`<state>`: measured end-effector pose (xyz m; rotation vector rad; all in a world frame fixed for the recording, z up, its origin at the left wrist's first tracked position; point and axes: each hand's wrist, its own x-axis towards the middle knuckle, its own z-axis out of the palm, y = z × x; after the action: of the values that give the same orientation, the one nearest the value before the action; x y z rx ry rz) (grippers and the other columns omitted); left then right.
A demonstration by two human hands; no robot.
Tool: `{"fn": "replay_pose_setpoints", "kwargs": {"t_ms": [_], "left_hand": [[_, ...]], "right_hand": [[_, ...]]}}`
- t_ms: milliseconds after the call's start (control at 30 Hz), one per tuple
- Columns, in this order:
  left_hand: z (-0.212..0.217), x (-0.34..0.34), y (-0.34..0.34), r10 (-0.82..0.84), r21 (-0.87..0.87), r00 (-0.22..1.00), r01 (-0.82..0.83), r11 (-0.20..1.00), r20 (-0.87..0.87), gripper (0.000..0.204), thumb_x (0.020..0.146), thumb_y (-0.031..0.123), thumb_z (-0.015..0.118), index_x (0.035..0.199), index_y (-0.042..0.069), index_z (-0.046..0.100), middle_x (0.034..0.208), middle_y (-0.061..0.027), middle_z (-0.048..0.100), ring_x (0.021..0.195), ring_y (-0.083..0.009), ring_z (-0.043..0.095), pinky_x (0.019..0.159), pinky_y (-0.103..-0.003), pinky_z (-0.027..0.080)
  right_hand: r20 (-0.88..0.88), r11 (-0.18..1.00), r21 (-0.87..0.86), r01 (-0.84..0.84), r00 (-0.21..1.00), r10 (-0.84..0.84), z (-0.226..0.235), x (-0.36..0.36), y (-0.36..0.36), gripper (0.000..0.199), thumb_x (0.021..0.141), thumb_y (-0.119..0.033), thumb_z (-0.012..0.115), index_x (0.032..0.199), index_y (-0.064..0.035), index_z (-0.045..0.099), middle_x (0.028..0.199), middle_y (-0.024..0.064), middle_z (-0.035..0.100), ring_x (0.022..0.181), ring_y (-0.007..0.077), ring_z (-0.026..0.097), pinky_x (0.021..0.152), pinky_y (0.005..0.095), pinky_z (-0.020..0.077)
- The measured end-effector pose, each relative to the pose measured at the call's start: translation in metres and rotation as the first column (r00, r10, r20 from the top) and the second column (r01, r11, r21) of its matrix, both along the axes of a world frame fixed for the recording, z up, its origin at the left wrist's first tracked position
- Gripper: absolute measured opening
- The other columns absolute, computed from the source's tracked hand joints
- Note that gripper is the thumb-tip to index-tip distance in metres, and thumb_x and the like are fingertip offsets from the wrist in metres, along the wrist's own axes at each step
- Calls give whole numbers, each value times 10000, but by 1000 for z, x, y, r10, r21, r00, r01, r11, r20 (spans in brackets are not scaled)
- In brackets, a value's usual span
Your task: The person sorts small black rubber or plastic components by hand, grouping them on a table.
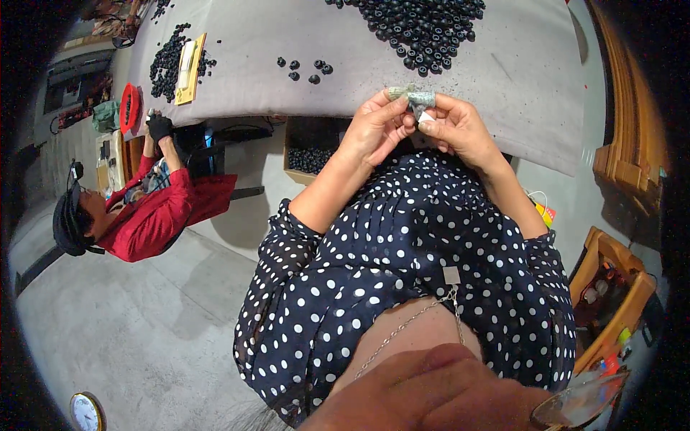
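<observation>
My left hand (379,128) and my right hand (460,128) meet at the near edge of the table, fingers closed in a pinch. Pale, patterned wraps cover the tips of both index fingers. Between the fingertips is a small dark piece (417,110), largely hidden, so its kind cannot be made out. A bit of white shows beside my right thumb. Just beyond my hands lies a big heap of small round black parts (424,32) with ring-like openings. To the left, several loose black parts (315,79) rest on the cloth.
Grey cloth covers the table (532,86). A carton of black parts (309,159) stands below its edge. At left are another black pile (169,61), a yellow board (190,68), a red bowl (129,108) and a co-worker in red (154,215). A wooden chair (611,294) is at right.
</observation>
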<state>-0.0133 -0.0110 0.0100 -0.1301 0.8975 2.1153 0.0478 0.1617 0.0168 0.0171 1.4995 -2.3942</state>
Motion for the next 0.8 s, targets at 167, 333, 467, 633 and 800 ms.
{"fn": "replay_pose_setpoints", "kwargs": {"t_ms": [167, 333, 467, 633, 800], "left_hand": [[-4, 1, -1, -15, -11, 1000, 15, 1000, -28, 167, 879, 133, 593, 1028, 62, 566, 841, -14, 606, 685, -83, 571, 676, -248, 513], [0, 6, 4, 29, -20, 1000, -29, 999, -6, 118, 877, 81, 584, 986, 37, 572, 847, -58, 621, 665, -114, 585, 644, -248, 509], [-3, 5, 5, 65, 3, 997, -66, 998, 48, 114, 876, 80, 586, 978, 33, 573, 846, -59, 622, 658, -119, 584, 643, -250, 507], [-1, 4, 4, 24, -49, 999, -26, 998, -47, 105, 887, 134, 584, 972, 74, 571, 823, -2, 604, 667, -81, 572, 660, -237, 505], [-3, 5, 4, 31, -52, 998, -34, 998, -51, 102, 885, 134, 588, 969, 78, 571, 809, -4, 600, 667, -86, 572, 658, -240, 501]], "right_hand": [[3, 1000, 0, 10, 1000, -10, -5, 0, -1, 281, 855, -145, 622, 1100, -20, 567, 874, -1, 649, 522, -6, 457, 431, 135, 350], [85, 999, -25, 34, 996, -32, -7, -2, 0, 370, 852, -109, 622, 1189, 5, 517, 758, -25, 574, 496, 0, 433, 417, 126, 330], [60, 1000, -11, 20, 998, -20, -5, 0, 0, 300, 851, -133, 628, 1113, -8, 553, 740, -32, 574, 480, 0, 428, 400, 134, 317], [30, 999, -32, 27, 999, -26, -3, 1, -1, 256, 843, -172, 644, 1042, -19, 588, 693, -51, 552, 468, -2, 423, 388, 134, 301], [50, 999, -29, 28, 998, -27, 1, 1, -1, 261, 845, -155, 637, 1060, -18, 581, 739, -34, 596, 469, -7, 422, 383, 131, 296]]}}
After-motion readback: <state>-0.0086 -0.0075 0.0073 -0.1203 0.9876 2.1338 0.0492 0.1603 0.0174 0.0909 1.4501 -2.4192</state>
